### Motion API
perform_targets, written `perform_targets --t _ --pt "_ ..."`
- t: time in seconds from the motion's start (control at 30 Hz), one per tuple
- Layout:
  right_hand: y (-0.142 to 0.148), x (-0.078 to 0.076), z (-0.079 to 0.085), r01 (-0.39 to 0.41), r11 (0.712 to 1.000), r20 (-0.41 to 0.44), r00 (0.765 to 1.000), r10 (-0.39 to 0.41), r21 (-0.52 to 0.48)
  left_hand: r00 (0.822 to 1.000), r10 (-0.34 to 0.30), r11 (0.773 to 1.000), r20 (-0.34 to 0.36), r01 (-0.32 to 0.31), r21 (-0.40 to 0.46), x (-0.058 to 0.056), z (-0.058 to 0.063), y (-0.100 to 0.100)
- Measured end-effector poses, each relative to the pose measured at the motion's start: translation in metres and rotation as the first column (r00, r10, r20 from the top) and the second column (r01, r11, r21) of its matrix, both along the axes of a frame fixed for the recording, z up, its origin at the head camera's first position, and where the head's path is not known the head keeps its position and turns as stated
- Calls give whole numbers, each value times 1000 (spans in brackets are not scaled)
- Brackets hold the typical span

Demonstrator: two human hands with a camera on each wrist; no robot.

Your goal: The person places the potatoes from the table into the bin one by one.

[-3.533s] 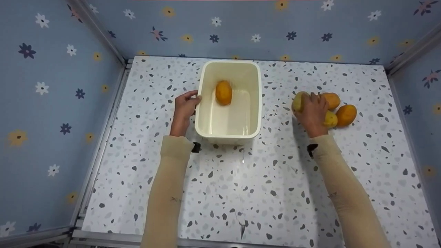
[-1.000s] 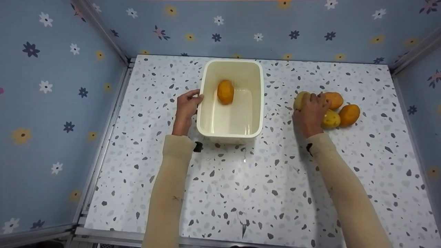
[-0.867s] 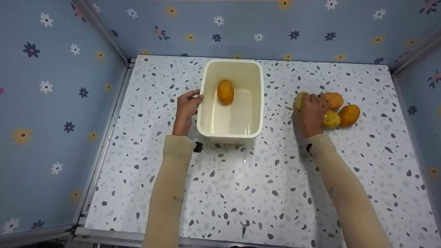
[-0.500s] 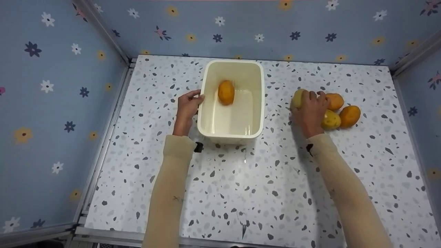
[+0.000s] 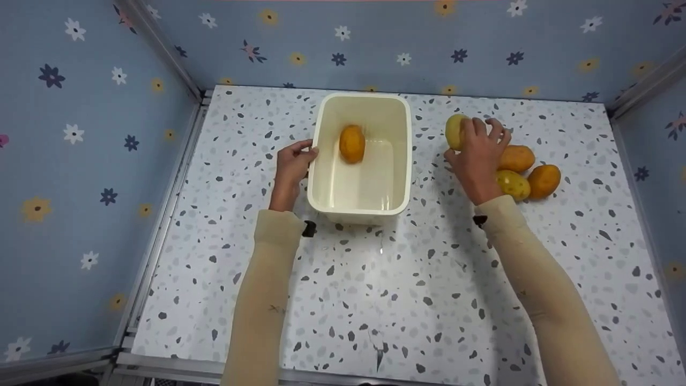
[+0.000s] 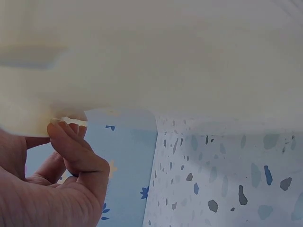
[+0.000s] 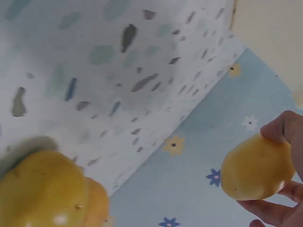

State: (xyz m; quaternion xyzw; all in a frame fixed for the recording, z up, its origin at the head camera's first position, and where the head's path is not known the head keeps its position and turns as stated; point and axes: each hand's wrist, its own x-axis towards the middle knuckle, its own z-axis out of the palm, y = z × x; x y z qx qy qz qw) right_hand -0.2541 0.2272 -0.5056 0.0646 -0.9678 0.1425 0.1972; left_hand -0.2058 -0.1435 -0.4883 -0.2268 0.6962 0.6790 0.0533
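Note:
In the head view, a cream plastic bin [image 5: 360, 211] stands on the table with one orange mango [image 5: 352, 143] lying inside. My left hand [image 5: 291, 166] pinches the bin's left wall near its rim; the left wrist view shows thumb and fingers at that edge. To the right of the bin, my right hand [image 5: 477, 155] grips a yellow mango [image 5: 455, 132], held up off the table. The right wrist view shows the same yellow mango [image 7: 255, 168] between thumb and fingers. Just behind that hand lie another yellow mango [image 5: 513, 185] and two orange mangoes, one of them the rightmost mango [image 5: 544, 181].
The speckled white table [image 5: 343, 300] is bounded by blue flowered panels at the back [image 5: 375, 32] and on both sides. Metal rails run along the table's left and front edges. The bin stands close to the back panel.
My right hand has lifted the yellow mango away from the pile, up and slightly left and back. The left hand and the bin have stayed in place.

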Motion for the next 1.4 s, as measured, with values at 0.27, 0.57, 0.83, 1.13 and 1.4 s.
perform_targets --t 0.27,0.57,0.83,1.13,1.4 --pt "-21 0 22 -45 999 -25 999 45 1 1000 -5 1000 7 5 0 0 0 0" --pt "-39 -1 38 -77 997 -57 995 76 -16 1000 -5 1000 23 5 -3 -2 0 1" --pt "-56 2 48 -106 994 -72 992 105 -13 999 -6 1000 34 7 -11 -4 0 0" --pt "-74 5 58 -159 987 -92 983 157 -15 999 -4 1000 40 4 -5 -3 0 -1" --pt "-88 7 68 -193 981 -46 980 193 8 999 3 1000 32 -3 -8 -2 -1 -2"
